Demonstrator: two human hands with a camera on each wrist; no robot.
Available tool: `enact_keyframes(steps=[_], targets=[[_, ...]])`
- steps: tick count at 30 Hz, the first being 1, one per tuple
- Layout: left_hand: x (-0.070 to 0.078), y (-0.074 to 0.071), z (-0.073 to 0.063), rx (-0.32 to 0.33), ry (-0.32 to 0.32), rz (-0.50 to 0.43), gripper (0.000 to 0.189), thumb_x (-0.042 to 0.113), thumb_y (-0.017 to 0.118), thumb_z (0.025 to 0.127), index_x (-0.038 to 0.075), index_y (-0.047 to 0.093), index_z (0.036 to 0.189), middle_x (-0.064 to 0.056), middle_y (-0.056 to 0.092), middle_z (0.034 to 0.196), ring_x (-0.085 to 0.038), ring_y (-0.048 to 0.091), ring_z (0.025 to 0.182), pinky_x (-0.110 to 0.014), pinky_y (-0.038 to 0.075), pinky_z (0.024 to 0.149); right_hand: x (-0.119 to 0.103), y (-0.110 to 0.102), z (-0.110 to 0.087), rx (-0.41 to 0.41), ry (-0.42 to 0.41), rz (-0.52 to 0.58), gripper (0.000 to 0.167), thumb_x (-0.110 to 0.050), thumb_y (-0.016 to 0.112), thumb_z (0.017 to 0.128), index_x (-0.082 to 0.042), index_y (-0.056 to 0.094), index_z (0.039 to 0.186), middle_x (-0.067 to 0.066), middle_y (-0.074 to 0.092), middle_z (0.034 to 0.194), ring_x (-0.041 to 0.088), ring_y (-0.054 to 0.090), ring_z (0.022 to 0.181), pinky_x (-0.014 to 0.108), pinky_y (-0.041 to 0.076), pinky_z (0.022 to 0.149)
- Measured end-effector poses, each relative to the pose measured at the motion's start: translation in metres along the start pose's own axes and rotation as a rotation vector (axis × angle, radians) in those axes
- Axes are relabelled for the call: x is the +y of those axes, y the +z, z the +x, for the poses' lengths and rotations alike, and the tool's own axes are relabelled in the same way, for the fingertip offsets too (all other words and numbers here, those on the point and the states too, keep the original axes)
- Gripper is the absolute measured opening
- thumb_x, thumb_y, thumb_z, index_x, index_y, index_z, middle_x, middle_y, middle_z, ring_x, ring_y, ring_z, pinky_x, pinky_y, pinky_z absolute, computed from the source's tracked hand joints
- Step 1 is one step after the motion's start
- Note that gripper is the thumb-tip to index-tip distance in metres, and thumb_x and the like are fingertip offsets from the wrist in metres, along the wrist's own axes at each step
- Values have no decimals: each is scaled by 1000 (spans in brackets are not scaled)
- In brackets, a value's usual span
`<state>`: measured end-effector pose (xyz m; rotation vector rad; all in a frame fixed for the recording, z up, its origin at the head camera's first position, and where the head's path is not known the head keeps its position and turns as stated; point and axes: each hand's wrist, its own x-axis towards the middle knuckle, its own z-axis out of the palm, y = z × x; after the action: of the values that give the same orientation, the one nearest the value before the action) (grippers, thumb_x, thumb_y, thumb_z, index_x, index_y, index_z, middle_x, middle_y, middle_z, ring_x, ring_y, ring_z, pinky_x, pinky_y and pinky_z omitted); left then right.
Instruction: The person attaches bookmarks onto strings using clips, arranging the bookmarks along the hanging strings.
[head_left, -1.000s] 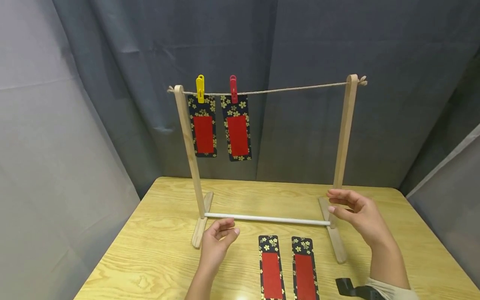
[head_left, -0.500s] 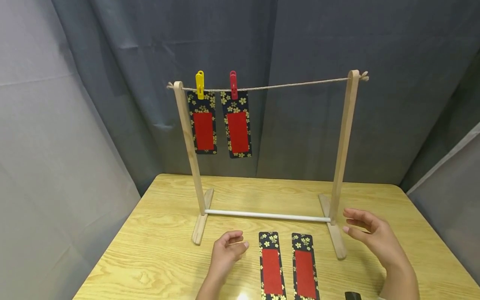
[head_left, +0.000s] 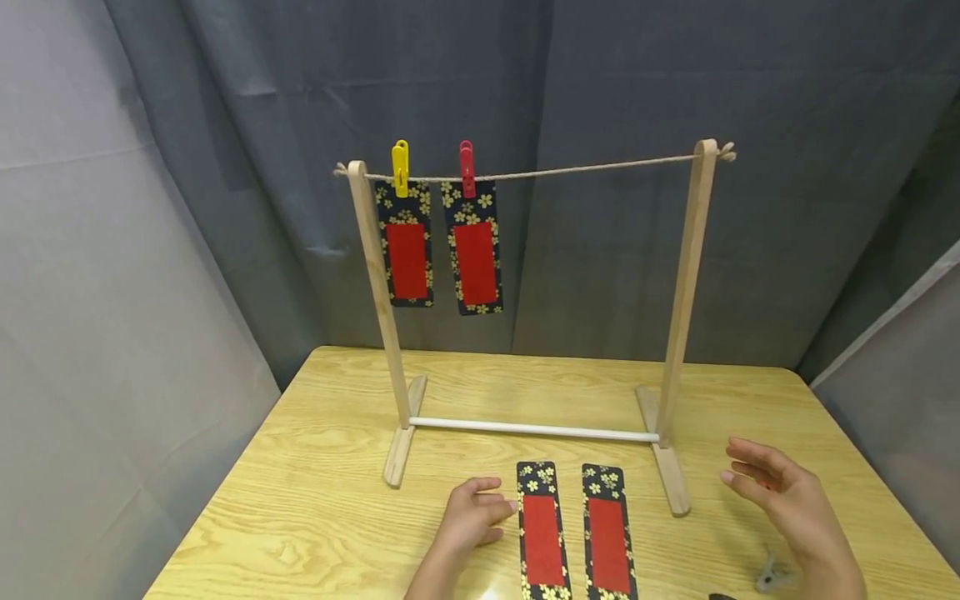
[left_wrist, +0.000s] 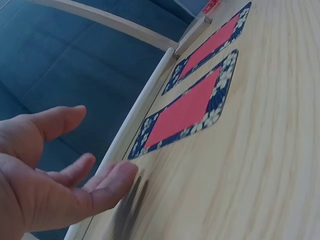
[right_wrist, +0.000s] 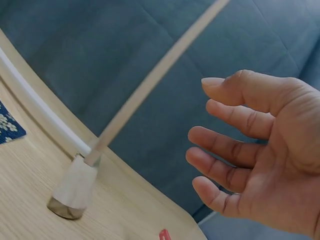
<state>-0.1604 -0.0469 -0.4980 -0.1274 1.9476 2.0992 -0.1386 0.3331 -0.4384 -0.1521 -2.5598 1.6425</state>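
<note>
My left hand (head_left: 474, 518) hovers beside the nearer of two dark cards, its fingers loosely spread and holding nothing. The left card (head_left: 542, 542) and right card (head_left: 607, 546) lie flat on the table, each with a red panel and gold-flower border. Over the table's right side is my right hand (right_wrist: 285, 150), fingers apart around nothing. A red clothespin (right_wrist: 165, 234) lies below it, mostly hidden by the fingers in the head view. By the right wrist lies a grey clothespin (head_left: 768, 575).
A wooden stand with a right post (head_left: 686, 292) and a white crossbar (head_left: 532, 429) stands behind the cards. Along its rope (head_left: 585, 169), a yellow clothespin (head_left: 401, 171) and a red clothespin (head_left: 467, 171) hold two similar cards. Grey curtains (head_left: 600, 275) hang behind.
My left hand has moved right and nearer, up to the left card. My right hand has drawn away from the right post, rightward and nearer. The grey clothespin has come into view.
</note>
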Motion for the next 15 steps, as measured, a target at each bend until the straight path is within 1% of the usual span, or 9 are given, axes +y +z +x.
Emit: enact_keyframes(steps=[2,5,7,11,13,15], targets=[[-2,4,2,9,-9,32,54,4,71,78,-12,45,122,-23,57,107,-24,60,84,-46,51,73,4,-4,-2,9,47,6,55,-34,65,87,-12,47,135,-24,49,110,-7,48,93,16,46,70],[-2,10,3,19,-30,91,56,5,72,77,-15,46,122,-23,58,108,-26,61,84,-43,51,72,9,-9,-5,-4,131,7,65,-41,65,86,-13,42,139,-24,48,110,-9,47,91,18,46,70],[-1,14,5,24,-42,125,57,6,73,76,-16,46,121,-23,58,110,-27,62,83,-42,51,71,13,-13,-7,-25,173,4,71,-44,64,85,-9,37,141,-20,48,112,-12,46,89,19,47,72],[0,21,8,28,-58,160,58,6,75,74,-18,47,120,-23,57,112,-24,62,81,-39,52,69,21,-21,-11,-71,272,0,84,-48,64,84,-1,28,143,-20,47,110,-16,46,84,28,49,77],[0,24,10,29,-61,164,57,5,75,74,-19,47,118,-24,57,110,-23,61,79,-39,52,68,24,-24,-12,-87,338,2,89,-51,64,82,2,26,143,-17,50,110,-13,48,83,34,49,79],[1,27,11,31,-61,170,56,2,74,74,-19,47,117,-23,57,107,-22,60,77,-38,52,67,27,-27,-13,-92,391,-5,91,-52,64,82,5,26,142,-10,55,109,-1,54,87,38,49,80]])
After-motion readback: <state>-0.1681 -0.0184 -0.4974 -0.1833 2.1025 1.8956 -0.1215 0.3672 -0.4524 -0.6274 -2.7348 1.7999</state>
